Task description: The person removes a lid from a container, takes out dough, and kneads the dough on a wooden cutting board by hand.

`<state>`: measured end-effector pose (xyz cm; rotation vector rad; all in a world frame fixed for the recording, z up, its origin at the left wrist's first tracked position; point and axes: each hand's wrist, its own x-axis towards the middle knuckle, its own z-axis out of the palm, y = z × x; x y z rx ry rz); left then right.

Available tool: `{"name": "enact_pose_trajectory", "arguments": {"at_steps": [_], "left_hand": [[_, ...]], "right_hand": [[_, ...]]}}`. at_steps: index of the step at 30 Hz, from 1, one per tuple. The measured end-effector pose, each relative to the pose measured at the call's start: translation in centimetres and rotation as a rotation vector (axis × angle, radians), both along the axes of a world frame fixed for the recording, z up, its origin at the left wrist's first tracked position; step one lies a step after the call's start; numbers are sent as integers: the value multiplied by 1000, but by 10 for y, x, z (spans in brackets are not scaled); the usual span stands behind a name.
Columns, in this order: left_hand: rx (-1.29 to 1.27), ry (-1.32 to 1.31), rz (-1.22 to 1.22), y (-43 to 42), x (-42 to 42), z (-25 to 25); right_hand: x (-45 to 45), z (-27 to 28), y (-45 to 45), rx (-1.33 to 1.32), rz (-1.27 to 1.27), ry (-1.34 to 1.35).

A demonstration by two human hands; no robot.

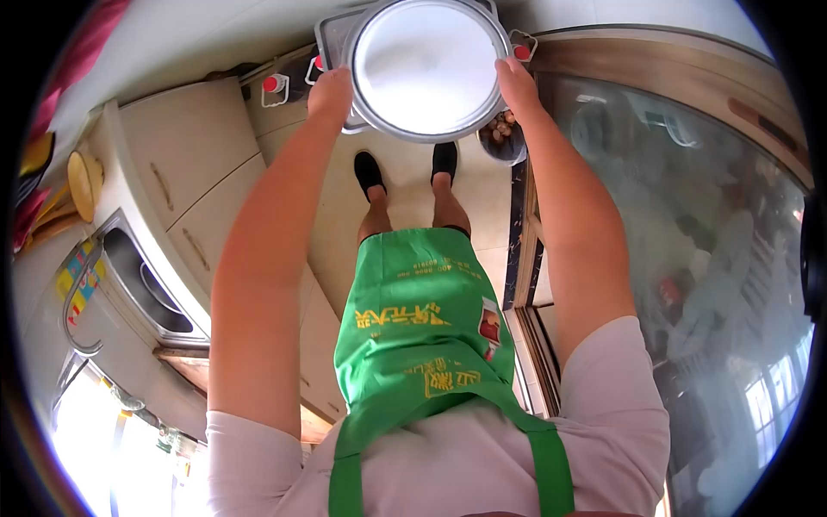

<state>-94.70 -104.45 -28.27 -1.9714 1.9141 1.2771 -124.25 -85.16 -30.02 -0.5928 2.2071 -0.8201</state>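
Observation:
A large round metal tray (426, 69) with a raised rim is held out in front at the top of the view. My left hand (331, 93) grips its left edge, and my right hand (517, 84) grips its right edge. Both arms are stretched forward. Behind the tray, partly hidden by it, is a grey rectangular thing (332, 39). A bowl of round brown items (501, 131) sits below the tray near my right hand.
Containers with red caps (275, 84) stand at the upper left. A sink (146, 280) and cabinets (185, 146) line the left side. A glass door (689, 215) is on the right. Two dark shoes (369, 172) are on the floor.

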Motion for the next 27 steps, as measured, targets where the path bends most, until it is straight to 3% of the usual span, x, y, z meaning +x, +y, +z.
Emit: {"name": "enact_pose_trajectory", "arguments": {"at_steps": [2,7,11,12,15,17,20,23,25,26,27], "left_hand": [[-63,-93,-58,0,-15,-27],[-70,-82,218,12,-19,-59],[11,-198,125,19,-18,-60],[9,-195,127,25,-20,-59],[-388,-98,128,48,-30,-53],[-365,-121,131,47,-35,-50],[-425,-277,41,36,-38,-45],[-244,-267,128,24,-44,-36],[-67,-125,400,18,-48,-36],[-69,-124,397,17,-53,-37],[8,-82,609,18,-63,-27]], "right_hand": [[-10,-16,-6,49,49,-52],[-10,-28,-1,98,262,262],[-6,-35,-6,130,289,353],[-8,-38,-11,215,322,254],[-7,-52,-17,300,334,44],[11,-45,-20,311,223,198],[24,-39,-16,233,140,227],[32,-47,-9,144,61,279],[35,-51,-8,105,19,312],[36,-54,-7,120,-10,295],[38,-53,-6,136,-43,275]]}}
